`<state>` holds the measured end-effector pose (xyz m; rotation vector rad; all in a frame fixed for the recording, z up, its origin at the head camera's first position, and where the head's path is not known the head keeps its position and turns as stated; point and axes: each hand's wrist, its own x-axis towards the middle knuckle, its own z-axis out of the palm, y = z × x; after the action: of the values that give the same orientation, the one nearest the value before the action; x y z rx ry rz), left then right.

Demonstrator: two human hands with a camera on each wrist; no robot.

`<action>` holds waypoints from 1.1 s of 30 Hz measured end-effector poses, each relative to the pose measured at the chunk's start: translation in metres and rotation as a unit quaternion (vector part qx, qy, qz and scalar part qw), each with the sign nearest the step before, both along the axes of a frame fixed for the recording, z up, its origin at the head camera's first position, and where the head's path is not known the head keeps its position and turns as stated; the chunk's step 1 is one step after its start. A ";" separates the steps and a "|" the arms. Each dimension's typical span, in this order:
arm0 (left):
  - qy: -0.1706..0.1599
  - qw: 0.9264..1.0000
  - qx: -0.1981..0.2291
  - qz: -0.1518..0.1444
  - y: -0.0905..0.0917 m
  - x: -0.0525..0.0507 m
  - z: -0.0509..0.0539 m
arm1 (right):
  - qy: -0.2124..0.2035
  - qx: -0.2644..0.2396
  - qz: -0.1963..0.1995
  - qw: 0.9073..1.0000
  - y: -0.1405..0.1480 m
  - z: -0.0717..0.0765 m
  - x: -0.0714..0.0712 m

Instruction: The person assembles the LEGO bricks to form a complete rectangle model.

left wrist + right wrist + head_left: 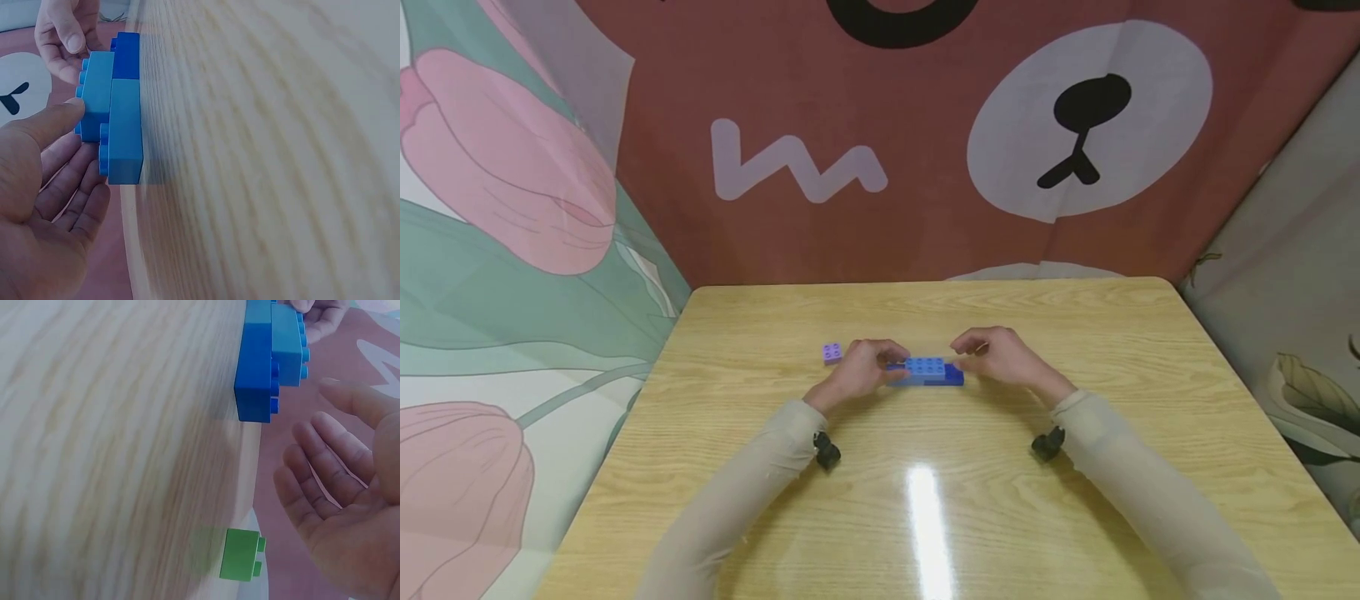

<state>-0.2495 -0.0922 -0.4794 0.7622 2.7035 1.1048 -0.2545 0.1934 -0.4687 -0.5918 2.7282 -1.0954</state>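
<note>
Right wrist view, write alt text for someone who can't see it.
The right hand, open and empty, is beside stacked blue bricks on a wood-grain table. A green brick sits apart from them; the left hand shows partly beyond.

The light-blue rectangular plastic brick (pixel 925 367) and dark-blue rectangular plastic brick (pixel 954 377) are solid-coloured; the wood-grained tabletop (pixel 820 517) is yellow-brown.
</note>
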 end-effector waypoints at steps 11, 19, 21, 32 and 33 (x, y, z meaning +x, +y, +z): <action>0.011 1.000 -0.007 -0.006 0.000 -0.001 0.000 | 0.016 -0.005 0.002 1.000 0.010 0.005 -0.001; 0.011 1.000 -0.012 -0.007 0.000 -0.001 -0.001 | 0.021 -0.002 -0.012 1.000 0.016 0.007 0.000; 0.012 1.000 -0.012 -0.009 0.000 -0.001 -0.001 | 0.022 0.003 -0.017 1.000 0.019 0.007 0.000; 0.016 1.000 -0.012 -0.014 0.001 -0.003 -0.006 | 0.018 0.012 -0.044 0.999 0.036 0.008 -0.003; 0.015 1.000 -0.011 -0.013 0.001 -0.003 -0.006 | 0.018 0.013 -0.046 0.999 0.037 0.009 -0.003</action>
<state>-0.2529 -0.0908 -0.4853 0.8150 2.7161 1.0659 -0.2580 0.2305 -0.4602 -0.4933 2.8218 -1.0772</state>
